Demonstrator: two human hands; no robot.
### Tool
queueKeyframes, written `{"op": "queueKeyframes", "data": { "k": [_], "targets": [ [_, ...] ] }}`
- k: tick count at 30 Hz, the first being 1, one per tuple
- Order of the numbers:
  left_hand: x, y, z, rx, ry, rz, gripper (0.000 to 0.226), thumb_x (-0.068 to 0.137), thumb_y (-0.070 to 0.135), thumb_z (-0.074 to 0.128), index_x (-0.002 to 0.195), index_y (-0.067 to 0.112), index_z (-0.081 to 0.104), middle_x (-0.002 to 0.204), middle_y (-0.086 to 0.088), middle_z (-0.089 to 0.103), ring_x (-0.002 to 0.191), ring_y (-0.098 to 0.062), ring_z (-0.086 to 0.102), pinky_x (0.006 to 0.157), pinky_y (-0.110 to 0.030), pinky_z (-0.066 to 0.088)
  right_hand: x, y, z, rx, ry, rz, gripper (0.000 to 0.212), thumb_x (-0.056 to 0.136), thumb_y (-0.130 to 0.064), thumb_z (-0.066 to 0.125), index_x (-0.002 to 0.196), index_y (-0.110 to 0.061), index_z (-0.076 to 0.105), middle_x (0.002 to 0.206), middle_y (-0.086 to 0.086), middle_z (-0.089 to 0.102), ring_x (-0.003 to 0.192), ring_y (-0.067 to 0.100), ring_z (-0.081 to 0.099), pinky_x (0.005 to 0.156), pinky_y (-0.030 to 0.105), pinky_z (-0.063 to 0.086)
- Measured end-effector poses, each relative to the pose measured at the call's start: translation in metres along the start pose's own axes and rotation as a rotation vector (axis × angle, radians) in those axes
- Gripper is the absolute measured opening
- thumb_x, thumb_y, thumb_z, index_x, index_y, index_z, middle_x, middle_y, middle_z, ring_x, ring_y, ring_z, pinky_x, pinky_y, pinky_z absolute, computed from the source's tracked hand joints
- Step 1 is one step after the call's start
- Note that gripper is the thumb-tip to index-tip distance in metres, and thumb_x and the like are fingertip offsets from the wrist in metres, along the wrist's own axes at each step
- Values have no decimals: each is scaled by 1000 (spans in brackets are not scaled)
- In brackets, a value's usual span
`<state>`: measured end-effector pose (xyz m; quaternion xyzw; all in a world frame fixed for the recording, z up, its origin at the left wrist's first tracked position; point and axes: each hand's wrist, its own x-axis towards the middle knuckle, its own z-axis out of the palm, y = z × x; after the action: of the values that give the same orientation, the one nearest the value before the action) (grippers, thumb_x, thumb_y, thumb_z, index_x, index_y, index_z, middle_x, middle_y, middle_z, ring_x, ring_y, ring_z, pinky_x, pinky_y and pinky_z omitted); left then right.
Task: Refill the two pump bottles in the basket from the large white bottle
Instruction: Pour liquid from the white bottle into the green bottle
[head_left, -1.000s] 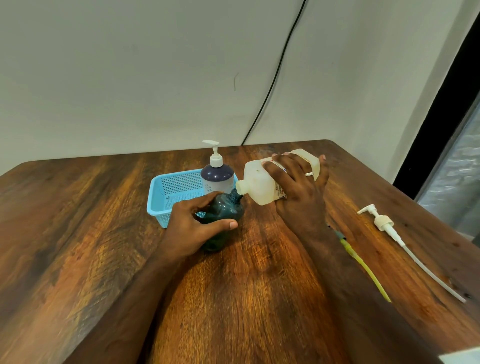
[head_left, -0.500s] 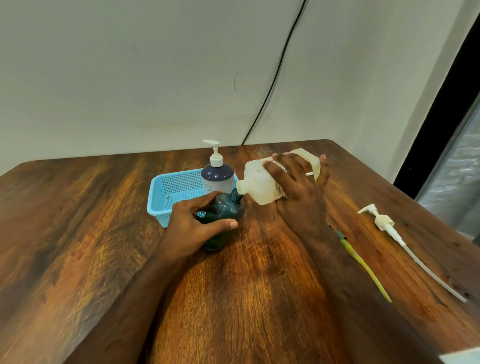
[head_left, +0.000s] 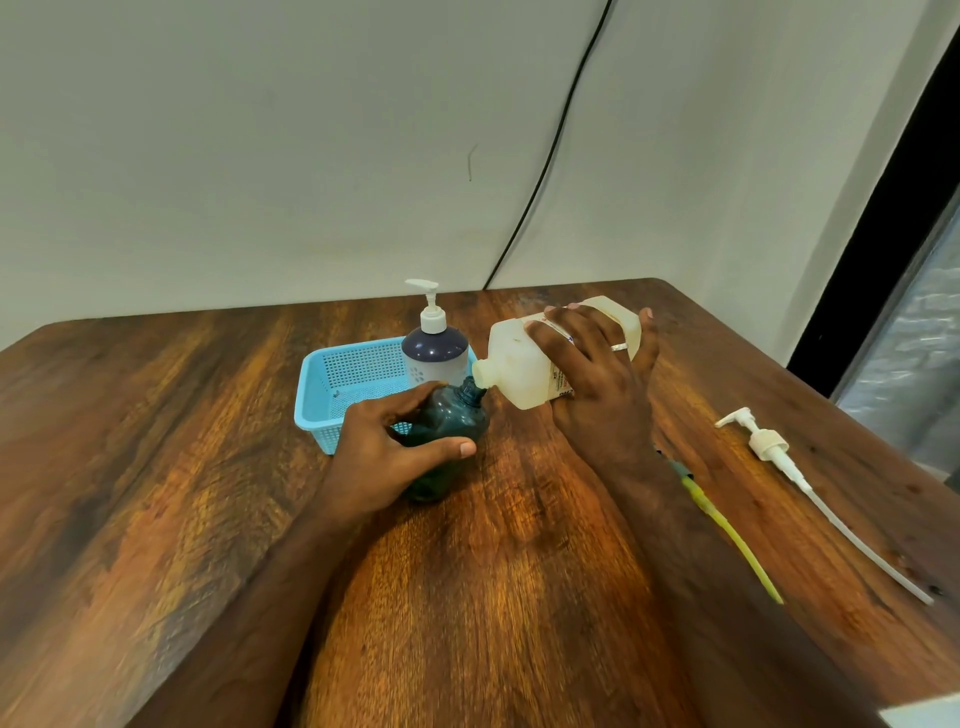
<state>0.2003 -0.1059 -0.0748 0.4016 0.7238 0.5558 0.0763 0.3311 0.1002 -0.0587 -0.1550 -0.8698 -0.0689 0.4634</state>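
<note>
My left hand (head_left: 389, 451) grips a dark teal bottle (head_left: 451, 422) with no pump, standing on the table in front of the blue basket (head_left: 332, 384). My right hand (head_left: 597, 379) holds the large white bottle (head_left: 519, 364) tipped on its side, its open spout right at the teal bottle's neck. A second pump bottle (head_left: 434, 347), dark-topped with a white pump, stands in the basket's right end. A loose white pump head (head_left: 763, 444) with its long tube lies on the table at the right.
A yellow cord (head_left: 727, 540) lies on the wooden table (head_left: 156, 467) beside my right forearm. A black cable (head_left: 550, 150) runs down the wall behind. The table's right edge is near a dark door frame (head_left: 872, 223).
</note>
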Motion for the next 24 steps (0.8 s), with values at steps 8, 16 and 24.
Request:
{"op": "queueKeyframes", "data": {
  "k": [8,16,24],
  "targets": [
    [0,1,0,10,-4,6,73,60,52,84,128,31,66,119,18,70,113,1,61,92,-25,53,0,1,0,-4,-7,2,69,77,-29,80,138,-32,48,144,4,52,140,29,40,118,59,-5],
    [0,1,-1,-9,-17,3,66,58,58,87,119,43,66,115,23,71,112,5,60,91,-23,52,0,2,1,-12,-5,-1,70,78,-31,81,138,-33,45,144,4,53,140,29,41,118,60,-2],
    [1,2,0,8,-9,-5,66,59,51,84,121,40,64,115,25,67,110,7,59,90,-20,50,0,2,2,0,3,-2,69,78,-31,80,138,-32,46,144,6,53,140,31,41,118,60,-4]
  ]
}}
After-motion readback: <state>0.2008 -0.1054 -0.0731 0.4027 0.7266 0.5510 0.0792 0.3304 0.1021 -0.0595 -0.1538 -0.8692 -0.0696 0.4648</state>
